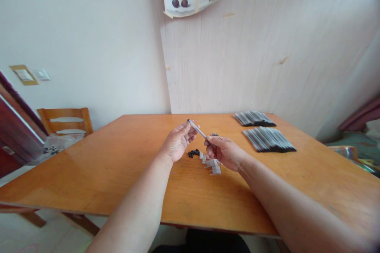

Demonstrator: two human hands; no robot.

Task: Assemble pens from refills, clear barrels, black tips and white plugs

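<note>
A slim pen [198, 129] with a pale translucent barrel slants between my two hands above the table. My left hand [178, 142] pinches its upper end, near the small black tip, with the other fingers loosely curled. At the lower end, my right hand [225, 152] grips the barrel between thumb and fingers, hiding that end. Below the hands lie several small black plugs [194, 153] and a loose group of clear plastic pen caps [213, 165]. Some more small dark pieces [214, 134] show just behind my right hand, partly covered by it.
On the right of the wooden table [118, 174], two flat stacks of pens lie side by side, a nearer stack [268, 139] and a farther stack [253, 118]. A wooden chair [65, 120] with a clear plastic bag [61, 144] stands beyond the left edge. A wall rises behind.
</note>
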